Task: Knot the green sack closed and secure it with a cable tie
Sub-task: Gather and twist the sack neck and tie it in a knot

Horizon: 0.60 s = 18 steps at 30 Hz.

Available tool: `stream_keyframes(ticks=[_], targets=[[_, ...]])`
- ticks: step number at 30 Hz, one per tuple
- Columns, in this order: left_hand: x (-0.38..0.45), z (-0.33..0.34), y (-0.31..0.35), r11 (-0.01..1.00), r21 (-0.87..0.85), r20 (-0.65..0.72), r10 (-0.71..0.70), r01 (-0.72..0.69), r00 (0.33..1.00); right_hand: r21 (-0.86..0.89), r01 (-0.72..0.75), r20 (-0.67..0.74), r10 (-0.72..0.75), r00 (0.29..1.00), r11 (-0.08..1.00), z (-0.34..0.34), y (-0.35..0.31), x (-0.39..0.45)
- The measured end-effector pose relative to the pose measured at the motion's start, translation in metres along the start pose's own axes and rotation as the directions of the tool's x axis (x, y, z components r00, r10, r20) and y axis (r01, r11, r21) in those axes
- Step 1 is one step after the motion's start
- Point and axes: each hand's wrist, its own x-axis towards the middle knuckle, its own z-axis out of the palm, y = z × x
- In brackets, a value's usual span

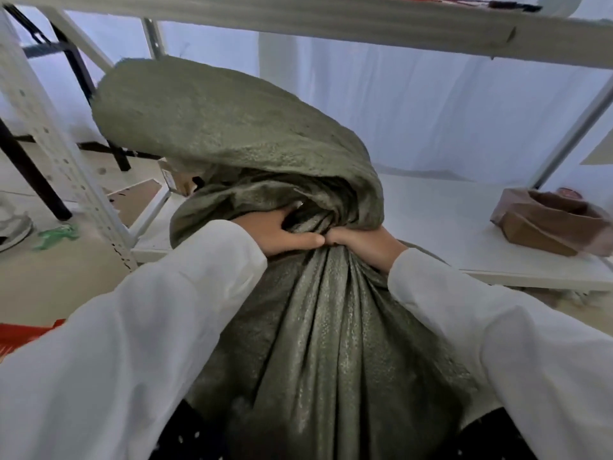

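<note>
Two hands hold the neck of the green sack (318, 343), which fills the near middle of the view and stands between the person's arms. The left hand (282, 235) has its fingers curled into the bunched cloth at the neck, with the thumb lying flat across the front. The right hand (361, 242) grips the same bunch from the right side, and its fingers are tucked into the folds, so only the back of it shows. The two hands touch each other at the neck. Below them the cloth is pulled into long tight folds that run down toward the person. Above them the loose top of the sack bends over to the far left in a big round flap. Both arms wear long white sleeves (139, 327). The sack stands on the floor just in front of a low white shelf (464, 227). A brown cardboard box (550, 224) lies on that shelf at the far right, well apart from the sack. A white metal post with holes (49, 134) leans at the left. A bit of green plastic (58, 235) lies on the floor at the left, near the post. Something red (23, 336) shows at the near left edge, and I cannot tell what it is.
</note>
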Motion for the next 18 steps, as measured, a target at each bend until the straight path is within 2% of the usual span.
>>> stream_keyframes(ticks=[2,4,6,8,10,12,14,16,18], targets=[[-0.010,-0.005,-0.010,0.998,0.036,0.025,-0.049,0.048,0.998,0.054,-0.035,-0.009,0.035,0.999,0.998,-0.002,0.001,0.001],[-0.014,-0.006,-0.019,0.998,0.029,-0.029,-0.058,0.058,0.998,0.083,-0.044,-0.025,0.046,0.999,0.996,-0.002,0.002,0.002],[-0.016,-0.003,-0.023,0.999,0.041,-0.114,-0.008,0.013,0.993,0.104,-0.056,-0.043,0.061,0.997,0.993,0.000,0.000,0.001],[-0.018,0.002,-0.024,0.995,0.082,-0.198,0.067,-0.051,0.978,-0.012,-0.071,-0.134,0.069,0.989,0.997,0.001,-0.001,-0.001],[-0.021,0.007,-0.016,0.989,0.108,-0.259,0.128,-0.103,0.957,-0.200,-0.035,-0.185,-0.002,0.983,0.979,0.004,-0.005,-0.003],[-0.023,0.013,-0.003,0.979,0.170,-0.247,0.149,-0.108,0.957,-0.322,0.102,-0.112,-0.145,0.983,0.941,0.011,-0.012,-0.004],[-0.022,0.021,0.009,0.967,0.253,-0.176,0.039,0.006,0.984,-0.340,0.174,0.030,-0.174,0.984,0.924,0.019,-0.017,-0.003],[-0.021,0.028,0.015,0.960,0.273,-0.161,-0.017,0.062,0.987,-0.240,0.145,0.104,-0.123,0.987,0.960,0.021,-0.017,0.000],[-0.019,0.031,0.014,0.981,0.188,-0.172,-0.019,0.052,0.985,-0.130,0.128,0.073,-0.119,0.990,0.983,0.019,-0.014,0.002]])
